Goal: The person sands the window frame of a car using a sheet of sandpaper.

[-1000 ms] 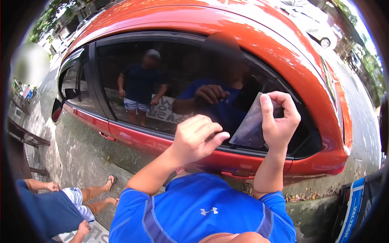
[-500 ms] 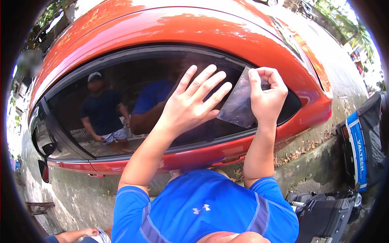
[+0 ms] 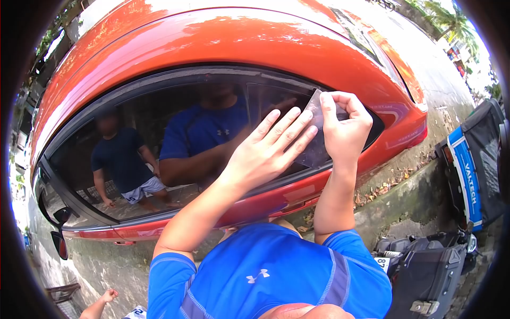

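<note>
My right hand [image 3: 348,125] pinches a thin, see-through plastic sheet [image 3: 316,153] between thumb and bent fingers, near its upper corner. Across the sheet's left part lies my left hand [image 3: 268,149], open, with fingers stretched and slightly spread. Whether its fingertips press on the sheet or hover just over it, I cannot tell. Behind both hands is the dark side window [image 3: 207,154] of a red car [image 3: 212,34]. The sheet is in front of the window's right end, partly hidden by my fingers.
At the right stand a black case [image 3: 430,282] and a bag with a blue "VALTECH" band [image 3: 467,181]. Another person's hand [image 3: 110,295] shows at lower left. A concrete ledge [image 3: 404,202] runs below the car. The car's side mirror [image 3: 58,244] sticks out at left.
My left hand has moved right and now overlaps the sheet. My right hand keeps its pinch. The view has shifted slightly, and the other person's hand has moved.
</note>
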`<act>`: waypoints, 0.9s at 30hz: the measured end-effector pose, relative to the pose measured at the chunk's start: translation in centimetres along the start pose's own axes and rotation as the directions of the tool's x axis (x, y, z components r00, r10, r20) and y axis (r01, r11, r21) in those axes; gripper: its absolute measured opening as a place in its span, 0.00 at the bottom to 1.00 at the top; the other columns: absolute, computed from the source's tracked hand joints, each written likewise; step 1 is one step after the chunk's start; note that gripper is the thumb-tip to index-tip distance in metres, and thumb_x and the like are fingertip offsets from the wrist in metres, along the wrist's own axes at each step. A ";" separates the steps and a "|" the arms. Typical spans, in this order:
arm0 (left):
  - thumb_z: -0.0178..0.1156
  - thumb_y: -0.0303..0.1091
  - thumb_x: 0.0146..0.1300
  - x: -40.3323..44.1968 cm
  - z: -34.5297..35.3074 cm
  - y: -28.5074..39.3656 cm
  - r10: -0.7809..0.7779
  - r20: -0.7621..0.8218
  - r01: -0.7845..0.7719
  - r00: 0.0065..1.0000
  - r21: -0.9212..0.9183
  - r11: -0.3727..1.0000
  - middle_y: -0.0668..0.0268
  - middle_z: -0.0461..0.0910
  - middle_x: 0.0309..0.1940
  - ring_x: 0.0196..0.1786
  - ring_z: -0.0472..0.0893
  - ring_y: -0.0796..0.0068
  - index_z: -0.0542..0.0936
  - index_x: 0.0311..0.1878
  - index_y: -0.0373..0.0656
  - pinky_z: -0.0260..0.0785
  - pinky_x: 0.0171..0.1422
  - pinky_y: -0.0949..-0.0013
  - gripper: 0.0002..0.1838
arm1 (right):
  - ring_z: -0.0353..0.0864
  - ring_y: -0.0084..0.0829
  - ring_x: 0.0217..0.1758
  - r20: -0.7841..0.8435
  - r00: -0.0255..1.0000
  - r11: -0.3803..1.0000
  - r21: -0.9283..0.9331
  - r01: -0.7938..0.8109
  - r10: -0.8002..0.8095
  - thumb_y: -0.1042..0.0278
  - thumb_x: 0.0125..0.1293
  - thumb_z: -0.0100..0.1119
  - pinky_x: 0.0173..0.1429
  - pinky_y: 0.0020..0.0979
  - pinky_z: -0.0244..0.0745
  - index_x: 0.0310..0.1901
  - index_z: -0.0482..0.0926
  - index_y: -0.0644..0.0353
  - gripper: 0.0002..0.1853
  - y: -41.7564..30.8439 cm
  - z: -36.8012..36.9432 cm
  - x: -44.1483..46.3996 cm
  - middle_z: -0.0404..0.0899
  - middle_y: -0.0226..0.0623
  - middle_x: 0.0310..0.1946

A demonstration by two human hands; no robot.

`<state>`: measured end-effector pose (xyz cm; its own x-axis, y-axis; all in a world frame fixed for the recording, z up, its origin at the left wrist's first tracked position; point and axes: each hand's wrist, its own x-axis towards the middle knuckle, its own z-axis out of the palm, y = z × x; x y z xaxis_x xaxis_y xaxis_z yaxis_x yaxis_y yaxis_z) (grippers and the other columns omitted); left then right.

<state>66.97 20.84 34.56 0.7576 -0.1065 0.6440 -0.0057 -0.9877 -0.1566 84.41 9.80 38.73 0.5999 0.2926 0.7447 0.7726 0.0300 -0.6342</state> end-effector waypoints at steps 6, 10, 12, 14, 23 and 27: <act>0.67 0.36 0.69 0.7 0.4 0.9 -0.013 0.022 0.012 1.000 0.052 0.999 0.55 0.71 0.86 0.86 0.74 0.59 0.74 0.85 0.46 0.59 0.93 0.48 0.39 | 0.83 0.17 0.26 -0.005 0.996 0.996 -0.015 -0.085 0.085 0.70 0.71 0.79 0.33 0.26 0.76 0.43 0.93 0.63 0.07 -0.2 -0.7 0.5 0.95 0.38 0.35; 0.66 0.37 0.70 0.4 1.0 0.9 -0.004 0.043 0.000 0.999 0.087 0.996 0.53 0.71 0.86 0.86 0.74 0.59 0.74 0.84 0.43 0.59 0.93 0.49 0.39 | 0.86 0.19 0.30 0.019 0.996 0.996 -0.039 -0.082 0.082 0.71 0.71 0.79 0.39 0.26 0.78 0.43 0.92 0.64 0.06 -0.4 -0.5 0.4 0.94 0.37 0.34; 0.68 0.38 0.68 0.3 1.2 0.8 0.004 0.037 -0.008 0.999 0.121 0.993 0.53 0.72 0.86 0.86 0.74 0.58 0.74 0.84 0.43 0.59 0.94 0.49 0.40 | 0.91 0.21 0.41 0.039 0.993 0.993 -0.042 -0.109 0.111 0.75 0.71 0.78 0.54 0.27 0.84 0.43 0.92 0.67 0.05 -1.5 -0.4 0.5 0.95 0.35 0.36; 0.71 0.40 0.66 0.1 1.3 0.8 0.002 0.028 -0.006 1.000 0.122 0.992 0.53 0.72 0.86 0.86 0.74 0.57 0.74 0.84 0.43 0.59 0.94 0.49 0.42 | 0.91 0.21 0.41 0.046 0.993 0.993 -0.050 -0.107 0.109 0.74 0.71 0.79 0.53 0.28 0.84 0.43 0.92 0.65 0.05 -1.9 -0.3 0.5 0.95 0.35 0.36; 0.75 0.48 0.58 0.0 1.7 0.8 0.000 0.003 0.000 1.000 0.088 0.996 0.53 0.73 0.85 0.87 0.73 0.55 0.75 0.84 0.41 0.60 0.93 0.48 0.50 | 0.85 0.24 0.20 0.027 0.998 0.991 -0.125 0.052 -0.049 0.69 0.69 0.80 0.29 0.29 0.76 0.41 0.93 0.60 0.06 -1.1 -0.3 0.9 0.93 0.36 0.31; 0.74 0.50 0.60 0.1 1.5 0.7 0.006 0.011 -0.007 1.000 0.056 0.998 0.53 0.74 0.85 0.86 0.73 0.55 0.76 0.83 0.41 0.61 0.93 0.48 0.48 | 0.86 0.26 0.21 0.048 0.998 0.992 -0.119 0.037 -0.032 0.68 0.69 0.80 0.30 0.29 0.77 0.41 0.93 0.60 0.06 -0.8 -0.5 1.0 0.93 0.36 0.30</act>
<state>68.05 20.27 33.38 0.7649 -0.1112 0.6345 0.0258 -0.9789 -0.2026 84.46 9.56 40.12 0.5645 0.3369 0.7536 0.8136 -0.0729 -0.5769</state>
